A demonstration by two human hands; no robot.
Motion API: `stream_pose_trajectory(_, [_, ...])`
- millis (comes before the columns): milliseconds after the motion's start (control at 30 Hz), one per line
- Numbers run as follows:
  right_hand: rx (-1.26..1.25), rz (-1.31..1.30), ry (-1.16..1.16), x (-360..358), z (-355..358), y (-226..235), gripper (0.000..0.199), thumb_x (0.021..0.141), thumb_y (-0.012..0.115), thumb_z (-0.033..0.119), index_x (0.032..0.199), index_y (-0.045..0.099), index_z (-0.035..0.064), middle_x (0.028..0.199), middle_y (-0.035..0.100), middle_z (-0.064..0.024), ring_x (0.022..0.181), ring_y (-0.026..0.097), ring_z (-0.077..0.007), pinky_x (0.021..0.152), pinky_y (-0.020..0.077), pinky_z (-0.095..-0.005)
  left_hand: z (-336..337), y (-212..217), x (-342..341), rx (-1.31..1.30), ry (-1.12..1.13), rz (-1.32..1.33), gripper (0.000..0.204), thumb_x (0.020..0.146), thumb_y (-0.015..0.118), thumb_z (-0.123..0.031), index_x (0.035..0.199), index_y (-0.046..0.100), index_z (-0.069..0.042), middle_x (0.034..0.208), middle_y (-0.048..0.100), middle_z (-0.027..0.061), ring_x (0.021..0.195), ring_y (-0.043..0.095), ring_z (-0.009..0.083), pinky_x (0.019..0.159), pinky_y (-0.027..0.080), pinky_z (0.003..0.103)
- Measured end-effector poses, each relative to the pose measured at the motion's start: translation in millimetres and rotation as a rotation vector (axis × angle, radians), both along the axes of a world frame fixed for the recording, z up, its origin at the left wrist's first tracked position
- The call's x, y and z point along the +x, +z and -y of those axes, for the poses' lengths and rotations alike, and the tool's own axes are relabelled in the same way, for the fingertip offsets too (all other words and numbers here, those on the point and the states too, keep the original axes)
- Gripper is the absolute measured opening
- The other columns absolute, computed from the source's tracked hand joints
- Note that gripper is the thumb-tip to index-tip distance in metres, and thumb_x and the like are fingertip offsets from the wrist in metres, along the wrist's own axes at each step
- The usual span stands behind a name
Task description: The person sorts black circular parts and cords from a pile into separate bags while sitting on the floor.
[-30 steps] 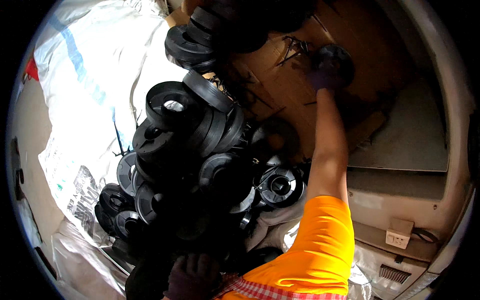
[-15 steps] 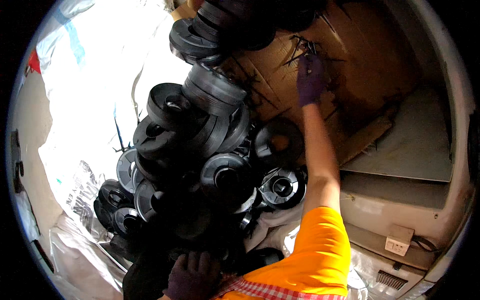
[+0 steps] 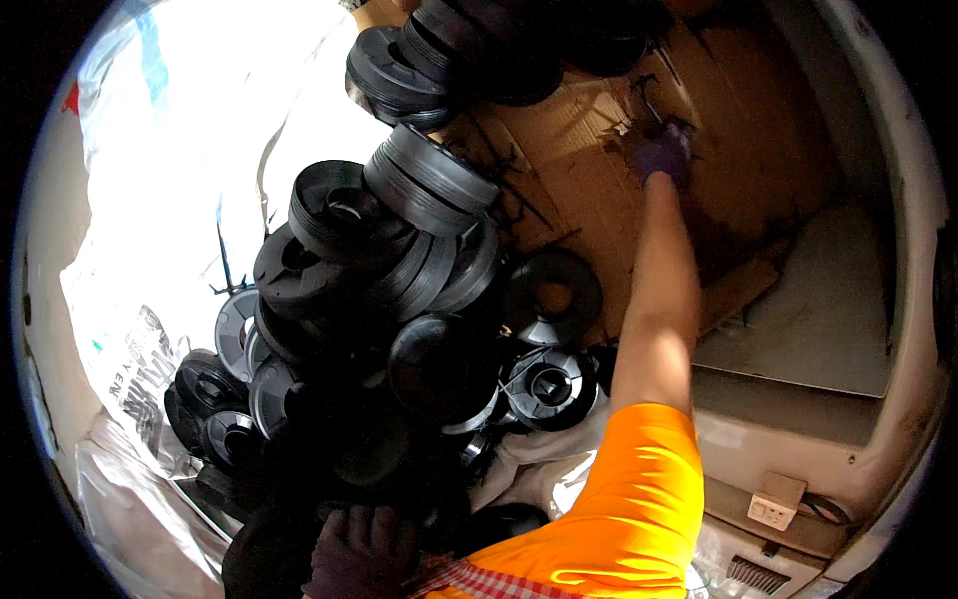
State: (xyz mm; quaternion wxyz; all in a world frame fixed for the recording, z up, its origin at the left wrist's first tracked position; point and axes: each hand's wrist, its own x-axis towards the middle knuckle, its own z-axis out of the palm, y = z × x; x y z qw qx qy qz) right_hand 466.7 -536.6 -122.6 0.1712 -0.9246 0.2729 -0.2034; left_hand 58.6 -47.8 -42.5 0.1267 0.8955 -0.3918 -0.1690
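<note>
My right hand (image 3: 663, 158), in a dark purple glove, reaches far out over brown cardboard (image 3: 559, 135). Thin dark strips (image 3: 651, 100) lie just beyond its fingers. Blur and shadow hide the fingers, so I cannot tell whether it grips any. Low in the picture, my left hand (image 3: 364, 549), gloved alike, rests with curled fingers in deep shadow; what lies beneath them does not show. Ahead of it rises a heap of black plastic reels with round centre holes, among them a tilted reel (image 3: 429, 185) on top and a ribbed-face reel (image 3: 549, 387) nearer my right arm.
More black reels (image 3: 399, 75) are stacked at the far edge. Bright white sheeting (image 3: 190, 190) covers the left side. To the right are a grey panel (image 3: 818, 299), a pale curved wall and a socket box (image 3: 775, 501). Several dark strips lie on the cardboard beside the heap.
My right hand has moved right and turned; the bunch of thin dark strips seen at its fingertips earlier no longer shows clearly there. My left hand keeps its curled pose. The whole view has shifted slightly.
</note>
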Motion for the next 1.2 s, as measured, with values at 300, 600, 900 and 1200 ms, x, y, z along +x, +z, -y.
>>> stream_pose_trajectory(300, [-0.454,0.343,0.881,-95,-109,-12,0.044,0.082,0.053,0.014,0.125,0.05,0.0028,0.134,0.044,-0.0203,0.12,0.043,-0.0344,0.1,0.0367,-0.0422,3,8,0,0.007,-0.031,0.01,0.031,0.069,0.062,-0.027,0.095,0.061,-0.012,0.096,0.055,0.011,0.087,0.057,0.0284,0.076,0.048,0.045])
stream_pose_trajectory(600, [-0.871,-0.15,0.167,-80,34,-24,0.046,0.084,0.053,0.014,0.129,0.044,0.0089,0.133,0.047,-0.0143,0.115,0.051,-0.0339,0.097,0.0411,-0.0455,9,21,4,-0.02,-0.046,0.008,0.033,0.068,0.061,-0.025,0.099,0.063,-0.013,0.099,0.056,0.0107,0.088,0.057,0.0288,0.076,0.048,0.045])
stream_pose_trajectory(900, [-0.185,0.186,-0.213,-106,-29,-24,0.038,0.089,0.048,0.028,0.117,0.055,0.0044,0.115,0.058,-0.0211,0.1,0.056,-0.0392,0.086,0.045,-0.0456,7,18,-3,-0.007,-0.055,-0.005,0.031,0.069,0.06,-0.026,0.097,0.063,-0.013,0.099,0.055,0.0108,0.086,0.056,0.0287,0.074,0.047,0.044])
stream_pose_trajectory(1200, [-0.112,-0.765,0.551,-170,-171,-61,0.035,0.086,0.049,0.028,0.119,0.056,0.0189,0.12,0.054,-0.0197,0.103,0.055,-0.0392,0.087,0.0459,-0.0485,15,31,-8,-0.171,-0.054,-0.031,0.027,0.077,0.058,-0.025,0.096,0.065,-0.007,0.097,0.057,0.0105,0.085,0.055,0.0252,0.073,0.044,0.039])
